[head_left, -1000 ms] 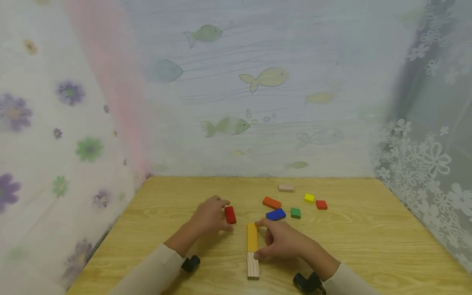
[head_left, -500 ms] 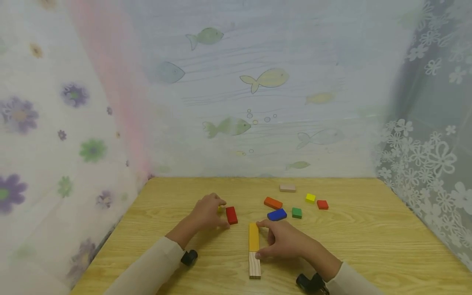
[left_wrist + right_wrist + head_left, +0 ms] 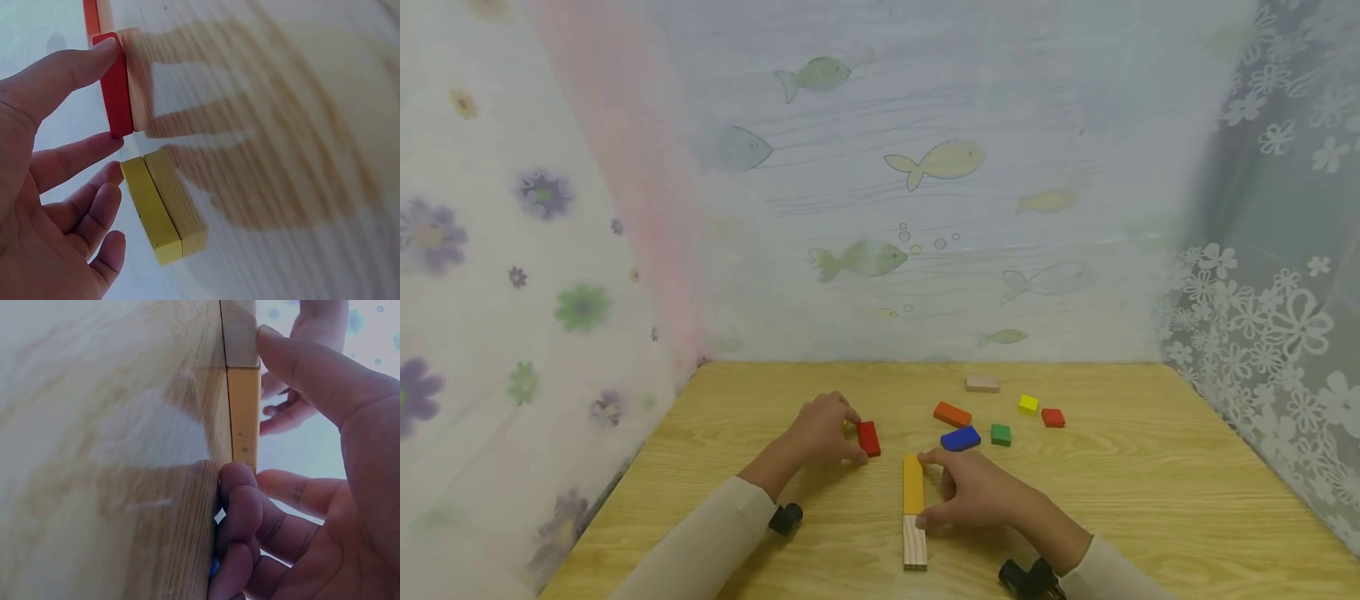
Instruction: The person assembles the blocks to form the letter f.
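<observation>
My left hand (image 3: pixel 823 429) is at a red block (image 3: pixel 868 438) lying on the table. In the left wrist view the thumb presses one end of the red block (image 3: pixel 114 87) and the index fingertip touches the other. Beside the curled remaining fingers is a yellow block (image 3: pixel 150 209), mostly hidden in the head view. My right hand (image 3: pixel 977 487) is at an orange-yellow block (image 3: pixel 913 483), set end to end with a plain wooden block (image 3: pixel 914 546). Its index finger is at the orange-yellow block's far corner; its thumb touches the plain block near the joint.
Beyond the right hand lie a blue block (image 3: pixel 961 438), an orange block (image 3: pixel 952 414), a green block (image 3: pixel 1001 435), a small yellow block (image 3: pixel 1028 404), a small red block (image 3: pixel 1053 417) and a pale wooden block (image 3: pixel 982 383). Patterned curtains (image 3: pixel 880 183) surround the wooden table (image 3: pixel 760 383).
My left hand has shifted slightly left and its thumb and index finger have closed in on the red block. Part of a yellow block now shows behind it. The right hand stays put.
</observation>
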{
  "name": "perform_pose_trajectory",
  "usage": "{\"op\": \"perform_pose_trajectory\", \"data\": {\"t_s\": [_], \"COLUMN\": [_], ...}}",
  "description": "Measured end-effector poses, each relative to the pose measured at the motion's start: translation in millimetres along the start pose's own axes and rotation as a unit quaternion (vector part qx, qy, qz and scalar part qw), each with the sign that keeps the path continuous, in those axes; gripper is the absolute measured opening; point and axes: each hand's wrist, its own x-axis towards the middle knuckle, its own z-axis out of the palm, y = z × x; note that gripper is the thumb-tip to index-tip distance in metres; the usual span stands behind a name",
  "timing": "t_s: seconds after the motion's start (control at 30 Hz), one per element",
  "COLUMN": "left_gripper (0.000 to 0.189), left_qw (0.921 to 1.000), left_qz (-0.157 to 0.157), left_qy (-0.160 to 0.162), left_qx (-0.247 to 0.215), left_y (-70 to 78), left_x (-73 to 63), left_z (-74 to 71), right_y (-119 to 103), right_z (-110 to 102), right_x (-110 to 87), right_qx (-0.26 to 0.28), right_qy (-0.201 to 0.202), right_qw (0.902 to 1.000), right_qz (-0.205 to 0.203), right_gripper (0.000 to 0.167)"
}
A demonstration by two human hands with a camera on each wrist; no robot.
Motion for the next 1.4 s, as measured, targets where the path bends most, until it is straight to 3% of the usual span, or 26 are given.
{"op": "perform_pose_trajectory", "data": {"t_s": [0.33,0.6,0.87,1.4], "left_gripper": [0.052,0.053,0.054,0.055], "left_qw": [0.9997,0.9964,0.9881,0.9731], "left_qz": [-0.006,-0.027,-0.016,-0.007], "left_qy": [0.0,0.007,0.007,0.025], "left_qx": [-0.023,-0.08,-0.153,-0.229], "left_y": [-1.1,0.2,7.1,19.9], "left_x": [5.6,13.5,21.2,25.8], "left_z": [0.4,0.8,-1.5,1.8], "right_y": [1,0,0,0], "right_z": [1,1,0,1], "right_x": [0.3,0.9,0.1,-0.3], "right_qx": [0.004,0.003,0.006,0.0], "right_qy": [0.0,0.0,-0.002,0.0], "right_qw": [0.9999,0.9999,0.9999,1.0], "right_qz": [0.009,0.012,0.009,0.005], "right_gripper": [0.091,0.091,0.091,0.09]}}
